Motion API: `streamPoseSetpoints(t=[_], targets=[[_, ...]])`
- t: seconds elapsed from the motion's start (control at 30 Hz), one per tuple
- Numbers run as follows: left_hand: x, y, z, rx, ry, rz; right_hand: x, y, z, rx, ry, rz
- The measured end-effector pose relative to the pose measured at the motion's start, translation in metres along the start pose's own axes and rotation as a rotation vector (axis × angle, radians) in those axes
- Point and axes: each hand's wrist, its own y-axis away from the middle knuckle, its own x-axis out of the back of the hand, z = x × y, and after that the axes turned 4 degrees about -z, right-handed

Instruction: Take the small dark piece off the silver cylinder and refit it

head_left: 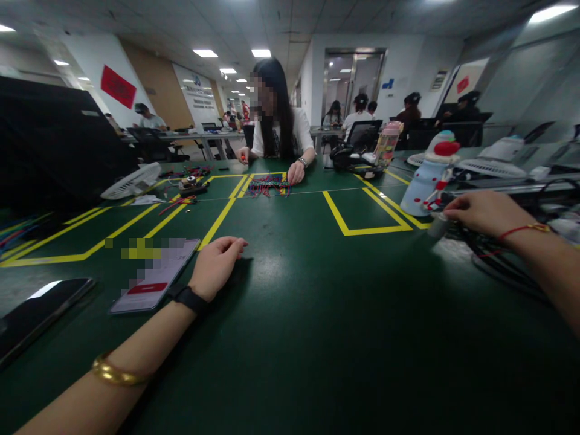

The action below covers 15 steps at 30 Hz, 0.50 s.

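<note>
My left hand (218,267) lies on the dark green table (290,338), its fingers loosely curled in, and no object shows in it. Just left of that wrist is a phone (154,275) with a lit screen. Out to the right, my right hand (475,211) pinches a small grey cylinder (437,227) by its upper end, low over the table. Its exact kind is blurred. Close behind the cylinder stands a light blue bottle (421,187) with a red and white figure on it.
Black cables (493,260) lie beneath my right forearm. A dark phone (40,314) is at the near left. Across the table a person (281,127) handles a bundle of coloured wires (269,185). Yellow tape (376,231) marks the tabletop. A pink-lidded bottle (388,144) stands farther back.
</note>
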Motion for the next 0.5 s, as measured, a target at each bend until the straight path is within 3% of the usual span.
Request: streamPoseSetpoints(t=[0.27,0.5], targets=[[0.0,-0.0006,-0.0013,0.001,0.0,-0.003,-0.0047,-0.0018,0.0035,-0.042,-0.085,0.078],[-0.0001,-0.0016,-0.003,-0.018,0.029,-0.013,-0.0064,-0.0019,0.0028,-0.062,-0.184,-0.01]])
